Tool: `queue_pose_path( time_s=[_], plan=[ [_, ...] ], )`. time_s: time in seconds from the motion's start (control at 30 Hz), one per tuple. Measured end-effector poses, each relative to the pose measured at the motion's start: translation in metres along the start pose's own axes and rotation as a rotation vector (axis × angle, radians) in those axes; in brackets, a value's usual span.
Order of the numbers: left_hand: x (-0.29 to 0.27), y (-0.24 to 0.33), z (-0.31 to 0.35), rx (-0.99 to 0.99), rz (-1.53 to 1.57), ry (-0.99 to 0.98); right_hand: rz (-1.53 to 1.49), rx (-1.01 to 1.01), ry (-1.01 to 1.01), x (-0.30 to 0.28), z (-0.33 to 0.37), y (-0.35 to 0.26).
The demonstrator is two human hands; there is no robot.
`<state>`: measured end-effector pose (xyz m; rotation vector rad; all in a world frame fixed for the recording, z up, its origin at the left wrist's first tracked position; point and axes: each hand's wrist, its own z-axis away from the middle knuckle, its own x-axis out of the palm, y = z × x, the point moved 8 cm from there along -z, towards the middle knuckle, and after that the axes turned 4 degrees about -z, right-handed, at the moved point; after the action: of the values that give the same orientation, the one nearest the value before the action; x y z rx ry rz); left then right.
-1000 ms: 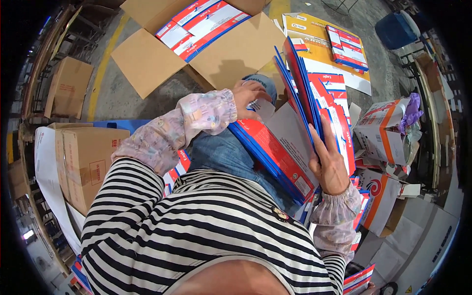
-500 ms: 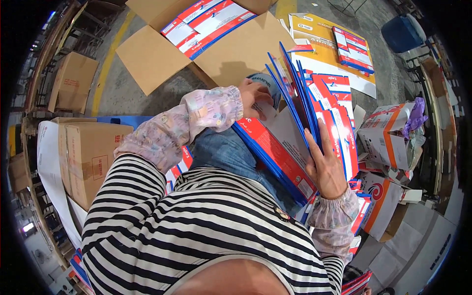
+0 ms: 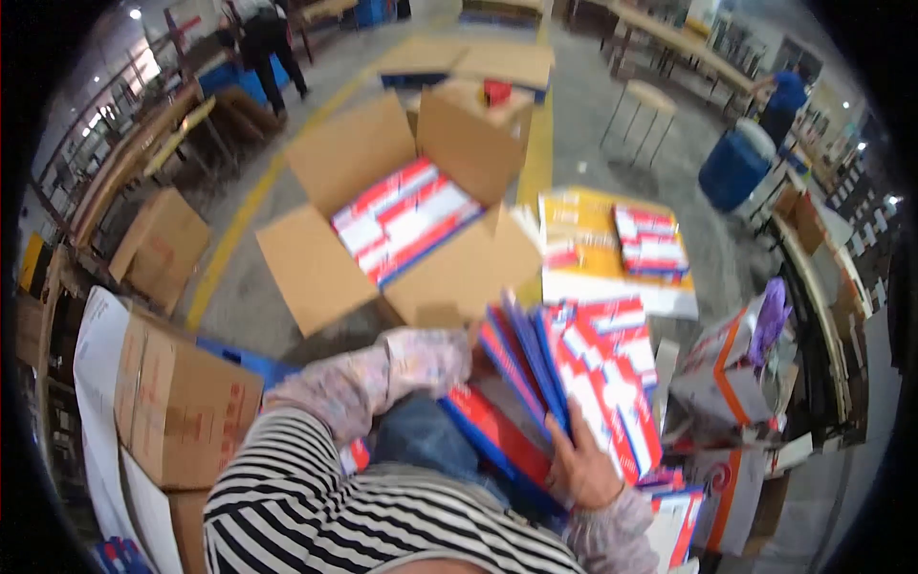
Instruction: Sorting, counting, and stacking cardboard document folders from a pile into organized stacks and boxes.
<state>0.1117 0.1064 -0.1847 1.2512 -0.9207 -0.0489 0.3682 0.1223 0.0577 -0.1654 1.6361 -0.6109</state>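
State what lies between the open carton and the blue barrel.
In the head view: a yellow sheet bearing a red-and-white stack, then grey floor.

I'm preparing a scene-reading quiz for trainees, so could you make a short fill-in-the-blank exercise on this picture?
1. The person's right hand touches fanned, flat cardboard pieces with mostly ____ edges.
2. The black-and-white fabric shirt is patterned with ____.
3. In the picture, the large, open brown cardboard box stands to the ____ of the cylindrical blue plastic barrel.

Missing words: blue; stripes; left.
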Motion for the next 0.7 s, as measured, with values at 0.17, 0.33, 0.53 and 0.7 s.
queue_pose_path(
  time_s=[0.17,0.33,0.53,0.7],
  plan=[
    [0.029,0.027,0.033,-0.042,-0.283,0.246,0.121,-0.135,0.014,0.021,0.011,-0.025],
    [0.025,0.076,0.013,-0.104,-0.368,0.474,0.148,-0.136,-0.045,0.034,0.009,-0.02],
    [0.035,0.1,0.022,-0.179,-0.421,0.681,0.125,-0.108,-0.053,0.033,0.007,-0.014],
    [0.106,0.087,0.022,0.394,0.551,0.508,0.107,-0.068,0.026,0.032,0.007,-0.009]
  ],
)
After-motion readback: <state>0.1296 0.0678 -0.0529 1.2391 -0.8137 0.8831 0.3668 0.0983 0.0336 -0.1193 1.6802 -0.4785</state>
